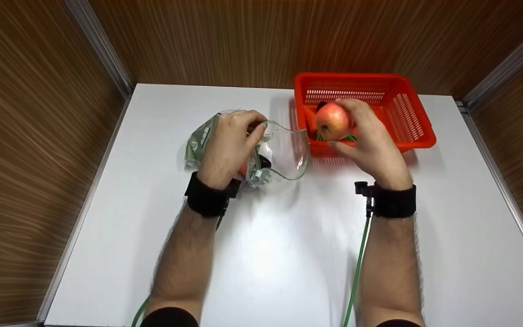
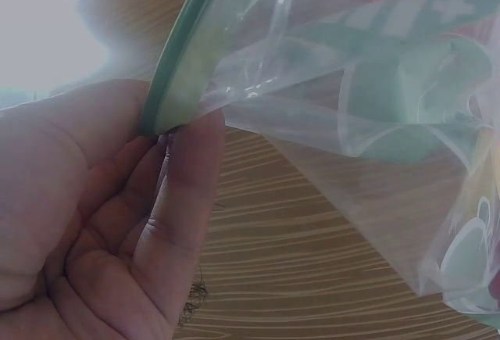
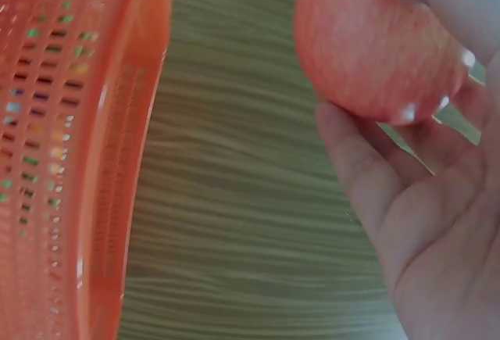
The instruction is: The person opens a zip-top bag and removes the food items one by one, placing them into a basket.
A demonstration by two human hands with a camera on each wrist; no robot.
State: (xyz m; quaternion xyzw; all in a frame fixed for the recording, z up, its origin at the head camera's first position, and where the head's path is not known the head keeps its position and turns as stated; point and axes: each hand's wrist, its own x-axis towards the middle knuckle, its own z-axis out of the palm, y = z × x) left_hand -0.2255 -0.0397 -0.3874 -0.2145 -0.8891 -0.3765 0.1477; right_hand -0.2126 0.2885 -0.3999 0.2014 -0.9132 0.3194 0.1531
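Observation:
A red and yellow apple (image 1: 333, 121) is gripped in my right hand (image 1: 372, 143), held up over the near left part of the red basket (image 1: 418, 145). In the right wrist view the fingers and thumb curl round the apple (image 3: 375, 43), with the basket's side (image 3: 86, 199) to the left. My left hand (image 1: 232, 145) pinches the green rim of a clear plastic bag (image 1: 284, 152) between thumb and fingers. The bag has green printed patches (image 2: 406, 90) and its mouth gapes toward the basket. Part of its contents, something dark and something reddish, shows behind the left hand.
Inside the basket, at its left end, lie an orange item (image 1: 309, 117) and some green stems, partly behind the apple. Wood-grain panels (image 1: 216, 45) wall the white table (image 1: 266, 254) at the back and both sides. Green cables (image 1: 357, 272) run along the forearms.

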